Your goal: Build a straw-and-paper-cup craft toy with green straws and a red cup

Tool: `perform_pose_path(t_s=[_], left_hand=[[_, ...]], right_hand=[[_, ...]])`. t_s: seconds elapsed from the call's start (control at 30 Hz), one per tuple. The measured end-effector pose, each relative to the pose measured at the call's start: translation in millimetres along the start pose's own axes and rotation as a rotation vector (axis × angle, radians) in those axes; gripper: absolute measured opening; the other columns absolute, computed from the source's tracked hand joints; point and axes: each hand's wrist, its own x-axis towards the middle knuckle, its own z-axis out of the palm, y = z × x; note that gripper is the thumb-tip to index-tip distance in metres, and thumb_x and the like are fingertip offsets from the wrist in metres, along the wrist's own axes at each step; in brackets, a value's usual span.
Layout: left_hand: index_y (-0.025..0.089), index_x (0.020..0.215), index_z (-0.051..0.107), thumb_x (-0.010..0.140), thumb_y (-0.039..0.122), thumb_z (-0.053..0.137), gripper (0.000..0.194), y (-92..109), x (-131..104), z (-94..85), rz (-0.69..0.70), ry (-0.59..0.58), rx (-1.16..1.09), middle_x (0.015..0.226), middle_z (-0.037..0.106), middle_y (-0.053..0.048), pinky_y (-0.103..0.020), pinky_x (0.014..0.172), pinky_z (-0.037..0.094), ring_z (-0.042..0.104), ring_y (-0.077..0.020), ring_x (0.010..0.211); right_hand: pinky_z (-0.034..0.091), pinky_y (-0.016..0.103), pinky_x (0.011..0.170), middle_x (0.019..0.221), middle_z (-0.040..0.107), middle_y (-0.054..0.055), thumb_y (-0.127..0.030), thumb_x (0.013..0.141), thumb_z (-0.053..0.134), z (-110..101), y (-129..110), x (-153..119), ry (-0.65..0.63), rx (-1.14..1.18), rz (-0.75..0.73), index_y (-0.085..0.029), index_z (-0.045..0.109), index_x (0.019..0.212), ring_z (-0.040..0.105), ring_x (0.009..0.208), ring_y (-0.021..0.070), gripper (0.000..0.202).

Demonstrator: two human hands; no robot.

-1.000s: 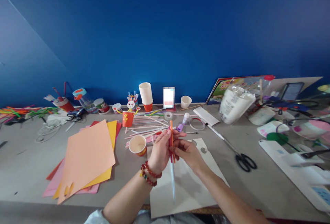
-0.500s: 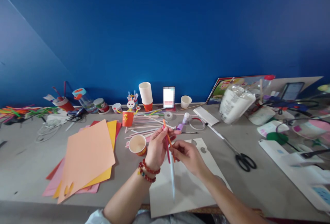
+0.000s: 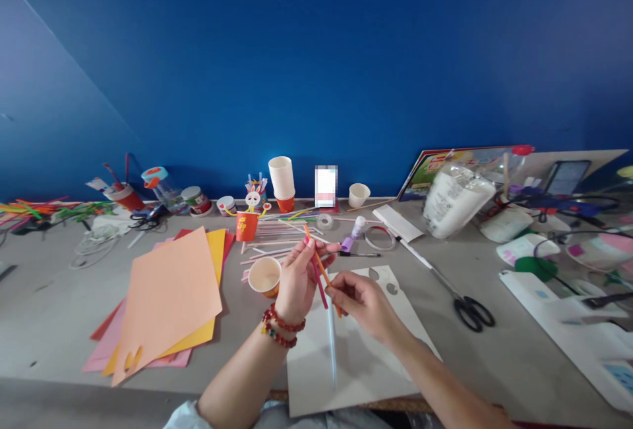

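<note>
My left hand (image 3: 299, 275), with red bead bracelets at the wrist, pinches the upper parts of a pink straw (image 3: 320, 285) and an orange straw (image 3: 323, 272). The two straws cross near its fingers. Lower down, my right hand (image 3: 357, 294) has its thumb and fingers closed on the orange straw. Beneath both hands lies a white sheet (image 3: 366, 370) with cut-out holes, and a pale blue straw (image 3: 332, 350) shows over it. A paper cup (image 3: 264, 277) stands open just left of my left hand.
Coloured paper (image 3: 171, 297) is stacked at the left. Black-handled scissors (image 3: 473, 314) and a white power strip (image 3: 554, 330) lie at the right. Behind are a rabbit-decorated red cup (image 3: 247, 225), many loose straws (image 3: 271, 243), stacked cups (image 3: 281, 178) and a bagged white bundle (image 3: 457, 201).
The straws have tilted, their upper ends now further left. The lower end of the orange straw has swung right, away from the pink one. My left hand has shifted slightly left.
</note>
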Motion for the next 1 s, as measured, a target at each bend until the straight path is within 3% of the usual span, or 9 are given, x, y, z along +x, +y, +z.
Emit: perform_pose_path(t_s=[0.13,0.37,0.57,0.7,0.77,0.87,1.0], left_hand=[[0.017,0.086,0.062,0.089,0.036,0.064,0.019,-1,-3,4.8,-0.01,-0.01,0.016,0.089,0.076,-0.009,-0.037,0.091,0.051,0.071,-0.0231,0.098],[0.017,0.085,0.061,0.086,0.034,0.067,0.018,5,1,3.9,0.023,0.01,-0.006,0.087,0.077,-0.008,-0.039,0.094,0.052,0.071,-0.0227,0.097],[0.017,0.082,0.062,0.083,0.033,0.071,0.019,6,3,1.2,0.032,0.006,-0.025,0.082,0.076,-0.006,-0.041,0.095,0.052,0.072,-0.0238,0.098],[0.017,0.085,0.064,0.084,0.038,0.07,0.022,0,-2,3.9,-0.002,-0.03,0.024,0.086,0.076,-0.008,-0.041,0.095,0.051,0.071,-0.0254,0.1],[0.016,0.084,0.066,0.085,0.037,0.07,0.022,-4,-6,5.2,-0.019,-0.064,0.045,0.086,0.076,-0.008,-0.039,0.095,0.05,0.071,-0.0252,0.1],[0.016,0.084,0.069,0.084,0.036,0.07,0.02,-6,-10,5.5,-0.022,-0.106,0.078,0.088,0.074,-0.007,-0.036,0.089,0.053,0.07,-0.0229,0.096],[0.017,0.091,0.071,0.085,0.04,0.068,0.024,-7,-13,2.3,0.042,-0.064,0.266,0.09,0.071,-0.006,-0.023,0.058,0.05,0.062,-0.0128,0.068]], right_hand=[[0.04,0.024,0.055,0.064,0.054,-0.003,-0.047,0.084,0.07,-1,4,0,-0.062,0.143,0.055,-0.019,0.057,0.074,0.049,0.056,0.0114,0.033],[0.039,0.022,0.052,0.063,0.056,-0.002,-0.048,0.087,0.065,2,8,-13,-0.135,0.029,0.136,-0.018,0.056,0.073,0.049,0.054,0.0108,0.034],[0.043,0.023,0.056,0.067,0.059,-0.001,-0.044,0.092,0.058,-3,4,-23,-0.174,-0.127,0.092,-0.02,0.055,0.073,0.054,0.058,0.0128,0.031],[0.043,0.025,0.06,0.072,0.063,0.001,-0.043,0.09,0.062,-9,0,-19,-0.168,-0.164,0.024,-0.019,0.061,0.078,0.057,0.066,0.0156,0.027],[0.045,0.026,0.064,0.08,0.066,0.003,-0.043,0.09,0.063,-11,-4,-14,-0.064,-0.135,-0.041,-0.02,0.064,0.087,0.059,0.073,0.0172,0.023],[0.047,0.027,0.068,0.087,0.066,0.004,-0.043,0.093,0.058,-15,-12,-4,0.215,-0.109,-0.133,-0.021,0.063,0.094,0.06,0.076,0.018,0.022],[0.051,0.03,0.072,0.095,0.063,0.006,-0.044,0.088,0.066,-18,-20,9,0.346,-0.195,-0.224,-0.023,0.06,0.099,0.06,0.081,0.0194,0.025]])
